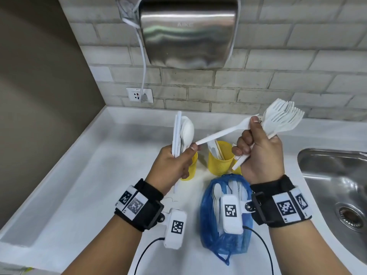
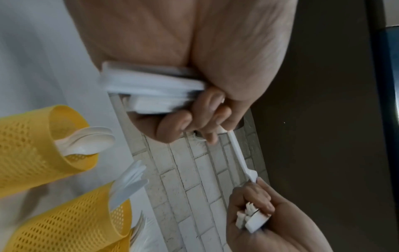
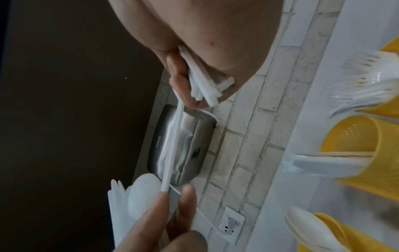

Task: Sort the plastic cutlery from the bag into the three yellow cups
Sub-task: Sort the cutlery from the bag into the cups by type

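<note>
White counter [image 1: 83,187] with raised edges, sink [image 1: 335,187] off to the right | left hand [image 1: 174,163] clamped on spoons and knives [image 1: 183,133] | right hand [image 1: 260,153] gripping forks [image 1: 282,118] | both pinch one fork [image 1: 224,132] between them | yellow cups [image 1: 219,163] just beyond, bag [image 1: 224,219] under the wrists
</note>
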`<action>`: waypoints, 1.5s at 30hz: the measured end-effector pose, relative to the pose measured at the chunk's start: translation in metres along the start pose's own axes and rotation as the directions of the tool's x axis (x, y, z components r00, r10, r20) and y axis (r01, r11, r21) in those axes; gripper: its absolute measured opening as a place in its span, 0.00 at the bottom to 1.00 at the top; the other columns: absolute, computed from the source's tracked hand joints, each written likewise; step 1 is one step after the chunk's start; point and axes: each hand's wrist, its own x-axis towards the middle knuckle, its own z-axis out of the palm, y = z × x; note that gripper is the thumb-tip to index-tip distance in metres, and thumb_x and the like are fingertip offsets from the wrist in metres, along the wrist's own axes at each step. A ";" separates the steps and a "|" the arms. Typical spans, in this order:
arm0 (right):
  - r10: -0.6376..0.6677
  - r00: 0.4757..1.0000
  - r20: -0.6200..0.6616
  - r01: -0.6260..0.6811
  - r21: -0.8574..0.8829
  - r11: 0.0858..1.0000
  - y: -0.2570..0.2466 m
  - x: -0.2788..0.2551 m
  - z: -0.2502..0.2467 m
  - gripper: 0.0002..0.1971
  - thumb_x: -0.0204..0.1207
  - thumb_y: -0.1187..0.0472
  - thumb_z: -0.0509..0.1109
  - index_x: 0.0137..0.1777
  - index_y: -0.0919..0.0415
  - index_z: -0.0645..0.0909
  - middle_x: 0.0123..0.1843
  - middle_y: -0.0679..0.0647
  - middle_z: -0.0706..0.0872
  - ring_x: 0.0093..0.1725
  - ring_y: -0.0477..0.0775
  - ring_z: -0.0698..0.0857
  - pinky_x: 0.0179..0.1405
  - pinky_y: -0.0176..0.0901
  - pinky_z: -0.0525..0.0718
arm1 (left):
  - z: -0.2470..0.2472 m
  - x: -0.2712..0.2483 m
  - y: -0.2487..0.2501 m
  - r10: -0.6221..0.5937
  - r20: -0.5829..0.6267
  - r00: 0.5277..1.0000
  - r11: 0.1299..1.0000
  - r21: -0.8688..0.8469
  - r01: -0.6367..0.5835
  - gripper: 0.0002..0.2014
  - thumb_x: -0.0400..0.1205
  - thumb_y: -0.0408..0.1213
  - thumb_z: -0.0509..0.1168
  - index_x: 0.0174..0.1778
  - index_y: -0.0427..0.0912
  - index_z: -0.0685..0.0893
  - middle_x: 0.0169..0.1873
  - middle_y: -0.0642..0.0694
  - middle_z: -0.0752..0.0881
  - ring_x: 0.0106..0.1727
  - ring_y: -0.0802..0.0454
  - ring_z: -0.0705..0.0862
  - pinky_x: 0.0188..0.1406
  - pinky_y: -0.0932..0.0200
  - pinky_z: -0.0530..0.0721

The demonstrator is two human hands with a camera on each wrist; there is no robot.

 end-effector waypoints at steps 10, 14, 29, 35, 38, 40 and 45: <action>-0.051 0.997 0.065 0.061 -0.166 0.984 0.013 -0.006 0.017 0.13 0.87 0.63 0.70 0.40 0.57 0.73 0.27 0.56 0.61 0.19 0.51 0.62 0.20 0.39 0.66 | -0.004 0.002 -0.008 0.013 -0.098 0.995 0.999 -0.038 -0.017 0.10 0.86 0.36 0.69 0.47 0.31 0.88 0.29 0.43 0.77 0.23 0.51 0.66 0.26 0.59 0.66; 0.008 0.990 0.138 0.037 -0.319 0.947 0.019 -0.007 0.020 0.11 0.82 0.62 0.76 0.40 0.59 0.79 0.20 0.51 0.66 0.17 0.52 0.62 0.21 0.40 0.67 | -0.001 0.002 -0.006 0.031 -0.002 1.000 0.997 -0.064 -0.031 0.09 0.87 0.35 0.68 0.48 0.32 0.87 0.30 0.42 0.76 0.22 0.55 0.67 0.25 0.59 0.65; -0.160 0.966 0.205 0.239 -0.459 0.855 0.033 -0.005 0.024 0.21 0.87 0.52 0.69 0.31 0.56 0.87 0.32 0.63 0.89 0.36 0.72 0.88 0.48 0.64 0.88 | 0.011 0.005 -0.003 -0.074 -0.007 0.997 0.995 -0.068 0.074 0.10 0.88 0.39 0.66 0.58 0.36 0.86 0.35 0.38 0.86 0.22 0.49 0.71 0.23 0.60 0.69; -0.292 0.901 0.320 0.415 -0.448 0.791 0.034 -0.011 0.033 0.04 0.88 0.61 0.67 0.54 0.57 0.83 0.32 0.56 0.82 0.34 0.59 0.83 0.40 0.42 0.84 | 0.020 0.009 -0.004 -0.340 0.067 0.938 0.871 -0.354 0.341 0.10 0.88 0.30 0.63 0.56 0.25 0.84 0.43 0.31 0.91 0.37 0.45 0.91 0.33 0.61 0.87; -0.289 0.898 0.332 0.421 -0.456 0.784 0.041 -0.012 0.032 0.05 0.87 0.63 0.69 0.56 0.52 0.84 0.38 0.45 0.84 0.36 0.53 0.82 0.41 0.44 0.83 | 0.023 0.010 -0.001 -0.355 0.190 0.915 0.801 -0.443 0.402 0.11 0.89 0.29 0.59 0.54 0.27 0.86 0.46 0.31 0.90 0.46 0.40 0.93 0.51 0.48 0.92; -0.268 0.907 0.326 0.399 -0.451 0.798 0.045 -0.014 0.032 0.06 0.86 0.64 0.70 0.54 0.50 0.84 0.40 0.41 0.84 0.38 0.50 0.83 0.44 0.46 0.83 | 0.023 0.011 0.004 -0.344 0.216 0.914 0.795 -0.452 0.405 0.12 0.89 0.29 0.58 0.54 0.29 0.87 0.46 0.32 0.90 0.44 0.41 0.93 0.46 0.50 0.92; -0.178 0.941 0.288 0.299 -0.458 0.837 0.049 -0.017 0.023 0.12 0.80 0.65 0.77 0.41 0.46 0.86 0.35 0.40 0.88 0.39 0.41 0.87 0.44 0.38 0.84 | 0.024 0.015 0.009 -0.312 0.217 0.925 0.804 -0.457 0.379 0.12 0.88 0.29 0.57 0.56 0.29 0.86 0.54 0.31 0.90 0.49 0.42 0.92 0.54 0.50 0.91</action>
